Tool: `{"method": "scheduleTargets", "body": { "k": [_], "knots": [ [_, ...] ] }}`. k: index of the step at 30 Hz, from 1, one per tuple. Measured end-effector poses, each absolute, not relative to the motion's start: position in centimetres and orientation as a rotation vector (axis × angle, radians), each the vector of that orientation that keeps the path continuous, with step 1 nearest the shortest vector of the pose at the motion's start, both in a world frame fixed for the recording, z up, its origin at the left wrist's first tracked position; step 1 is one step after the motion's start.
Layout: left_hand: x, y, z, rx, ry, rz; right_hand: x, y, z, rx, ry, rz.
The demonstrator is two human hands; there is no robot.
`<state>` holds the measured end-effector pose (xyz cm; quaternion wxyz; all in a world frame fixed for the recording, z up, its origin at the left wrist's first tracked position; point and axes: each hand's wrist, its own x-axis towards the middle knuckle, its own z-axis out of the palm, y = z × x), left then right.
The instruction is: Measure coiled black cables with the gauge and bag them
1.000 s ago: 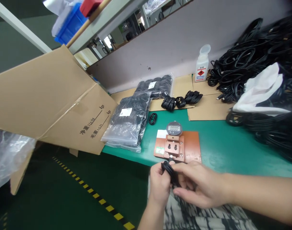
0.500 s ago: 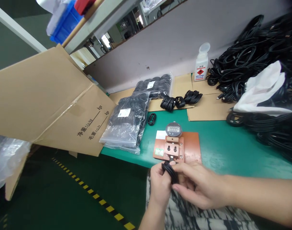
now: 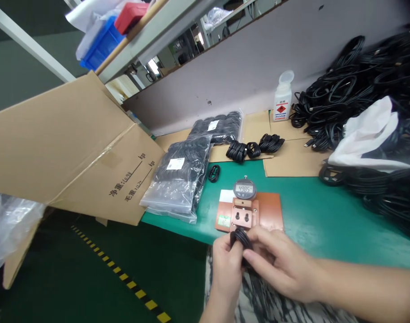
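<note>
Both my hands grip a small coiled black cable (image 3: 241,236) at the near edge of the green table (image 3: 312,211). My left hand (image 3: 226,264) wraps its fingers round the coil from the left. My right hand (image 3: 280,264) pinches it from the right. The coil is pressed against the front of a copper-coloured test fixture (image 3: 250,213). A round digital gauge (image 3: 244,189) on the fixture shows a non-zero number.
Bags of black cables (image 3: 183,177) lie left of the fixture, beside an open cardboard box (image 3: 73,143). Loose coils (image 3: 253,147) and a white bottle (image 3: 282,98) sit at the back. A large heap of black cables (image 3: 369,107) with a white cloth (image 3: 373,130) fills the right.
My hands pushed the coiled cable forward against the fixture. The gauge reading went from zeros to a non-zero number. The view shifted slightly.
</note>
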<state>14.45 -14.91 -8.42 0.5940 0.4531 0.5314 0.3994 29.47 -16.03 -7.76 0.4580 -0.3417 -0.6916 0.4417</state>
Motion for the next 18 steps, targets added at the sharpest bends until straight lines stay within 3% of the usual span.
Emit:
{"method": "scheduleTargets", "body": {
  "k": [7, 18],
  "knots": [
    [14.50, -14.90, -8.55, 1.015, 1.227, 0.958, 29.08, -16.30, -7.36, -0.835, -1.824, 0.756],
    [14.29, -14.62, -8.35, 0.983, 1.274, 0.927, 29.03, -16.11, -7.90, -0.903, -1.839, 0.639]
  ]
}}
